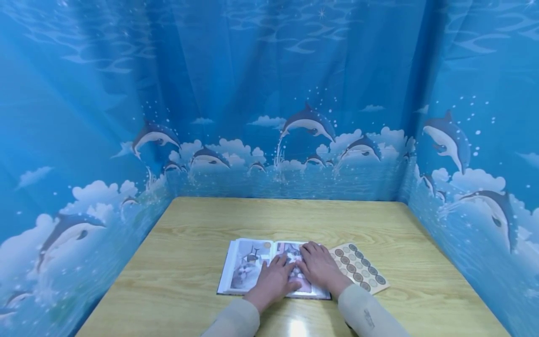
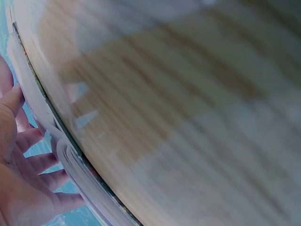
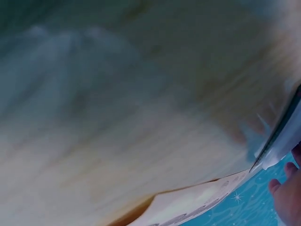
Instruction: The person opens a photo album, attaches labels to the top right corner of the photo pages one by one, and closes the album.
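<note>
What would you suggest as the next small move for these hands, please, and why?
I would probably slide the right hand gently outward over the right page of the open book, with the left hand steadying it. Both hands rest on that page, and the sheet of round discs lies to its right, in neither hand.

Here's the pale yellow wood-grained surface (image 1: 168, 262), far corners rounded, a white patch of glare (image 1: 297, 327) gleaming towards its near side! A blue, softly folded curtain (image 1: 236, 70) walls in the left, far and right edges. Above the far edge, a printed grey-and-white dolphin (image 1: 309, 120) leaps over puffy white printed clouds (image 1: 233, 147); more dolphins arc beyond both side edges!
</note>
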A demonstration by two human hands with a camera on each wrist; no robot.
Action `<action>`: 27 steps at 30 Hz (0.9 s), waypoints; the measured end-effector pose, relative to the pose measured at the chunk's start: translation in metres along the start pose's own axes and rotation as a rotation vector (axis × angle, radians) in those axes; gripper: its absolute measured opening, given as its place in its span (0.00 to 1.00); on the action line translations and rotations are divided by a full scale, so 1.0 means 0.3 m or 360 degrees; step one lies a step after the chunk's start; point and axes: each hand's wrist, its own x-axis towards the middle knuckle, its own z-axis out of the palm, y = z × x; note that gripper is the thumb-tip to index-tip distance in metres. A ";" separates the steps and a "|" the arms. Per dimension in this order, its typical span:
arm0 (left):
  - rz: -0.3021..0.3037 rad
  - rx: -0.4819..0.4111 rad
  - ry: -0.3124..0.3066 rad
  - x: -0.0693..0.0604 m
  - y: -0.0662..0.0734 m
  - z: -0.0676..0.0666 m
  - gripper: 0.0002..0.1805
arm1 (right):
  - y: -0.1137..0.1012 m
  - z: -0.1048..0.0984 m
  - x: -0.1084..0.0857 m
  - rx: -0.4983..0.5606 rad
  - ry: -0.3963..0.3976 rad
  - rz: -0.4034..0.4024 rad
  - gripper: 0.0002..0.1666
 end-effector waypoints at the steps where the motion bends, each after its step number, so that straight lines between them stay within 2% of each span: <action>1: -0.0001 -0.0002 -0.0003 0.000 0.000 0.000 0.36 | 0.000 0.000 0.000 0.0009 -0.0006 0.0001 0.35; 6: 0.0000 -0.0003 -0.0010 0.001 -0.002 0.000 0.36 | -0.002 -0.013 0.005 0.0011 -0.0048 -0.0003 0.37; 13: 0.0008 0.0015 0.0006 -0.004 0.000 -0.009 0.36 | -0.003 -0.031 0.007 0.0088 -0.0016 -0.0061 0.37; 19: -0.0007 0.0038 -0.0001 -0.006 0.006 -0.019 0.36 | -0.005 -0.041 -0.009 0.0073 -0.0095 -0.0022 0.38; 27: 0.0001 0.0029 0.0010 -0.006 0.004 -0.016 0.35 | 0.007 -0.036 -0.028 0.0059 -0.0104 -0.0028 0.38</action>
